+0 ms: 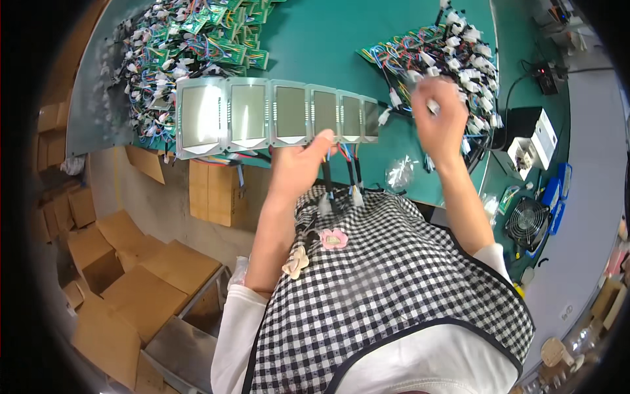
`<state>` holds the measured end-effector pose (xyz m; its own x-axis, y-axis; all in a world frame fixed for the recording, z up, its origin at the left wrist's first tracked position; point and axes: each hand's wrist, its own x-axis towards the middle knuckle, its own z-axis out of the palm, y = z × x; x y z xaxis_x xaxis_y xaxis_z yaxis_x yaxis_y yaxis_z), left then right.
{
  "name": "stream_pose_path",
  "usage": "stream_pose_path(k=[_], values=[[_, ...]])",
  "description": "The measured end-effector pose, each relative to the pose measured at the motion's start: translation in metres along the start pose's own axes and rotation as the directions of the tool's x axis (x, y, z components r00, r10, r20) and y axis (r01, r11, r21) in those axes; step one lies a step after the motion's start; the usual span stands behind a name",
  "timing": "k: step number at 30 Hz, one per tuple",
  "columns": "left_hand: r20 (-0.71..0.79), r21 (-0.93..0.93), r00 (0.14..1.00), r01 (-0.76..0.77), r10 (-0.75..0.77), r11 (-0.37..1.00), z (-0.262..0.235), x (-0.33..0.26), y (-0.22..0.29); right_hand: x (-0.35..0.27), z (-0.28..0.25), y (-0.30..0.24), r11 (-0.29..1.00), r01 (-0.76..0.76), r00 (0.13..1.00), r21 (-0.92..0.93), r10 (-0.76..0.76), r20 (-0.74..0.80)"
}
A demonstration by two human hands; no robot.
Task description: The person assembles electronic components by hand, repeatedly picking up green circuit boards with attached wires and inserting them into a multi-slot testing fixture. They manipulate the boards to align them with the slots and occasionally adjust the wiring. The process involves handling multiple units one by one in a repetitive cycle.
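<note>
Holds a strip of six screens [291, 113] in the left hand [295, 172], above the near edge of the green table [315, 39], with thumb pressed to the front and other fingers hidden behind. Blocks part of the left pile of boards [210, 49] with it. Has the right hand [441, 131] by the right pile of wires [472, 75], with fingers curled but blurred; cannot tell whether pinching a white plug [433, 106]. Has a clear bag [401, 173] between, a black fan [527, 222] and white box [543, 139] at right, cardboard boxes [141, 289] at lower left. Shows dark marks [566, 311] at far right, too small to read.
</note>
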<state>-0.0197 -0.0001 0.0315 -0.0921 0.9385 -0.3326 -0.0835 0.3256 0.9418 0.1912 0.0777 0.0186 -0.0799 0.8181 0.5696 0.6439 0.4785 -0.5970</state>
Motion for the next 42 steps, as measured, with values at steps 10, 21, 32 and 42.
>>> stream_pose_path(k=[10, 21, 32, 42], values=[[-0.012, 0.0, 0.998, 0.059, -0.059, 0.998, 0.004, 0.013, -0.007, -0.074, -0.015, 0.016, 0.978, -0.204, 0.865, 0.054, 0.154, 0.477], [0.229, 0.312, 0.96, -0.231, 0.163, 0.922, 0.024, -0.001, -0.013, 0.057, 0.018, -0.097, 0.946, 0.133, 0.757, 0.297, -0.29, 0.585], [0.141, 0.391, 0.924, -0.381, 0.354, 0.838, 0.041, -0.007, -0.018, 0.048, 0.023, -0.124, 0.966, 0.067, 0.811, 0.252, -0.2, 0.551], [0.17, 0.188, 0.983, -0.105, 0.073, 0.977, 0.04, -0.012, 0.004, 0.053, 0.022, -0.108, 0.921, -0.052, 0.815, 0.386, -0.185, 0.55]])
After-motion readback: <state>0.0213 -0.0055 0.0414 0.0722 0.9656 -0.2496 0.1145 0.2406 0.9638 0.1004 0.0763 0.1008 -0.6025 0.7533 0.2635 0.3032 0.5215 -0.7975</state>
